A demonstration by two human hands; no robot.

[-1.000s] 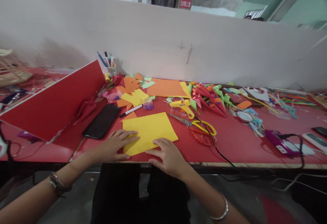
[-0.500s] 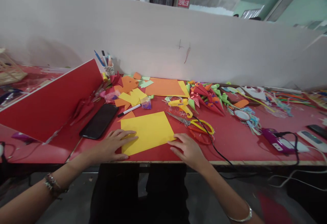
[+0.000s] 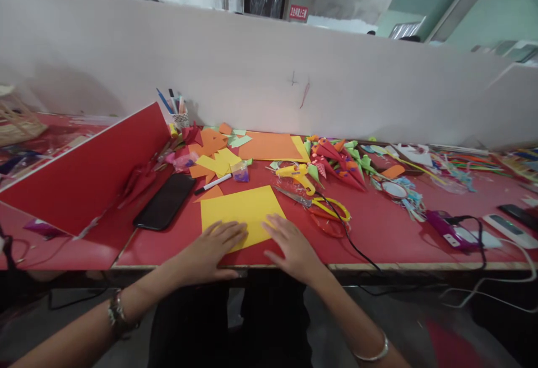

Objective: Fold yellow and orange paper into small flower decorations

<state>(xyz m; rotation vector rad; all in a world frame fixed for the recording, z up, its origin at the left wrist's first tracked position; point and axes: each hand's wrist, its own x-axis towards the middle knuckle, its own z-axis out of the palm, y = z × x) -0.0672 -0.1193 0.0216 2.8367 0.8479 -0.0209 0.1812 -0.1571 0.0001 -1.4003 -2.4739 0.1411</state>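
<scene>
A yellow sheet [image 3: 239,211], paper or thin foam, lies flat near the front edge of the red table [image 3: 390,239]. My left hand [image 3: 212,250] rests over its lower left part, fingers stretched out and covering that corner. On the lower right side is my right hand [image 3: 290,245], fingers spread, the tips over the sheet. Neither hand grips anything. Just past the sheet to the right lie yellow-handled scissors [image 3: 313,203], and a yellow hot glue gun [image 3: 297,176] is behind them. A white marker [image 3: 213,184] lies beyond the sheet's left top corner.
A black phone [image 3: 166,203] and a leaning red board [image 3: 92,172] are on the left. Behind are orange sheets [image 3: 269,147], scraps, a pen cup [image 3: 180,119] and red and green cone shapes [image 3: 340,161]. A purple power socket [image 3: 451,233] with cables stands right.
My left hand has slid right, further over the sheet. My right hand has moved left from the sheet's right corner onto it. The view has shifted slightly; the sheet still lies flat.
</scene>
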